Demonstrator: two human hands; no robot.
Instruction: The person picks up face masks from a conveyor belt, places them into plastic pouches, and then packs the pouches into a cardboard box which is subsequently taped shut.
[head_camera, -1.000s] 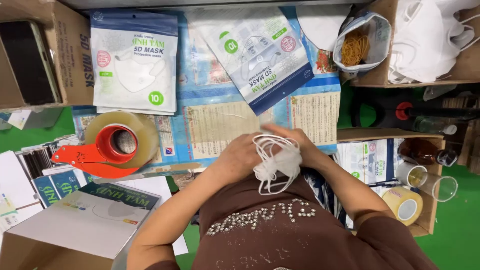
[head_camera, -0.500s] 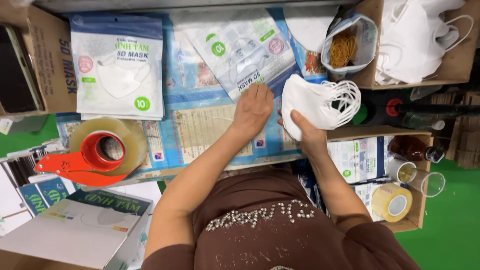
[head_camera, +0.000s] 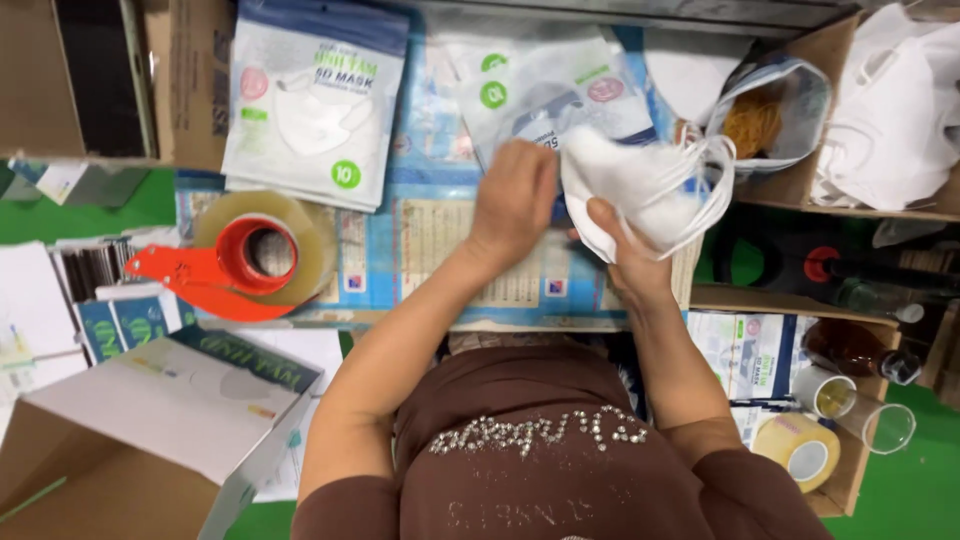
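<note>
The person's right hand (head_camera: 630, 255) grips a stack of white face masks (head_camera: 640, 190), its fingers clamped around the lower edge of the bundle, with the thumb across the front. The masks are held just above the surface (head_camera: 440, 240), tilted, with their white ear loops hanging out to the right. The left hand (head_camera: 515, 205) lies palm down just beside the masks, its fingers stretched out and close together, resting on an empty clear mask pouch (head_camera: 550, 95) that lies on the blue printed sheets covering the surface. Whether the fingertips pinch the pouch cannot be told.

To the left of that pouch lies a pile of filled mask packets (head_camera: 315, 110), white with a dark blue top edge. Below it stands a roll of clear packing tape in a red dispenser (head_camera: 250, 260). An open cardboard box (head_camera: 150, 430) sits at the lower left, near the person's left elbow. To the right, a small clear bag of rubber bands (head_camera: 765, 115) stands close to the held masks, and beyond it a cardboard box holds more loose white masks (head_camera: 895, 110). Lower right, a second roll of tape (head_camera: 800, 450) and a clear cup (head_camera: 860, 410) sit on a shelf.
</note>
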